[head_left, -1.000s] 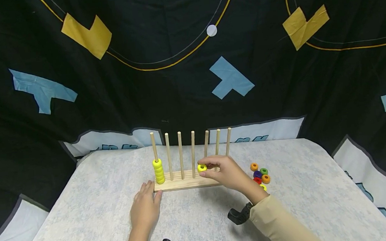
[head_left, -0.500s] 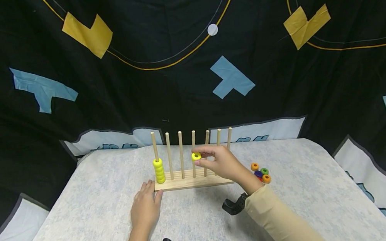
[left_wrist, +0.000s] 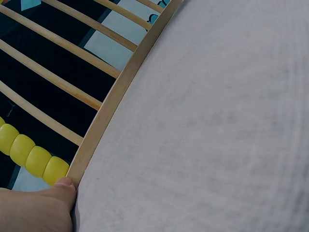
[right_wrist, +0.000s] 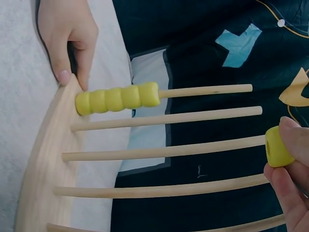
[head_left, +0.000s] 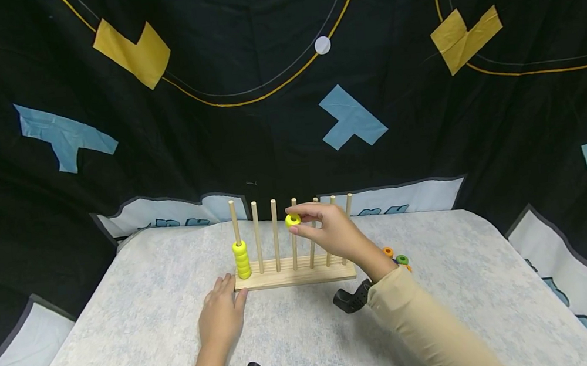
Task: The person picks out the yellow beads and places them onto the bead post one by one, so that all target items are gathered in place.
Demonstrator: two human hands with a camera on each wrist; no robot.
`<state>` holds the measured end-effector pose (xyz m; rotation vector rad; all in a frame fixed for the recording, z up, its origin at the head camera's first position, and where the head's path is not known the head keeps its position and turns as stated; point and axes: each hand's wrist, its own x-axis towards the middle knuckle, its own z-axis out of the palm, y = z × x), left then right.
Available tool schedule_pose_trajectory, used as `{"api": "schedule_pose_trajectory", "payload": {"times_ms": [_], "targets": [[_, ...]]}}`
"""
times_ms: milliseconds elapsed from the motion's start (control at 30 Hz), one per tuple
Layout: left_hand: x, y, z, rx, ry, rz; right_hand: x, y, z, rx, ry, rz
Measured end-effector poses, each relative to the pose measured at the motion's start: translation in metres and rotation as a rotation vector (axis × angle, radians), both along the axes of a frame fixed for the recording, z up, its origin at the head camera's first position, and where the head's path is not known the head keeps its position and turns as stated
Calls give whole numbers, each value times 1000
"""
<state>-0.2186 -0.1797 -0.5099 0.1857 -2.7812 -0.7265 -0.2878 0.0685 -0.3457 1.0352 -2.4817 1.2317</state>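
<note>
Pinching a yellow bead [head_left: 292, 221] between thumb and fingertips, the right hand [head_left: 324, 230] holds it up by the upper part of the fourth peg [head_left: 294, 253] from the left; from my head view no wood passes through its hole. The left hand [head_left: 220, 316] rests on the tabletop [head_left: 282, 337] with fingers extended, gripping nothing, its thumb touching the left end of the wooden base [head_left: 297, 276], which I take as steadying. On the leftmost peg [head_left: 235, 224] I count five stacked yellow beads [right_wrist: 117, 99], with bare wood above them. Loose beads [head_left: 402, 260] lie right of the base, partly hidden behind the right forearm.

I judge this to be the transfer step, the bead not yet threaded. If the yellow stack is its place, the next move calls for travelling left, centring the hole over that peg's tip, then lowering before the pinch is eased.
</note>
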Motion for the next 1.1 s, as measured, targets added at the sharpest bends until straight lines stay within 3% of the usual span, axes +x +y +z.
{"api": "schedule_pose_trajectory", "payload": {"times_ms": [300,800,1100], "targets": [[0,-1,-1,-1,1,-6,-8,-4,15,-28,55,-4],[1,0,1,16,14,-10,-22,-11,30,-60,48,-22],[1,-1,1,18,12,-15,-30,-17,37,-27,-6,-54]]}}
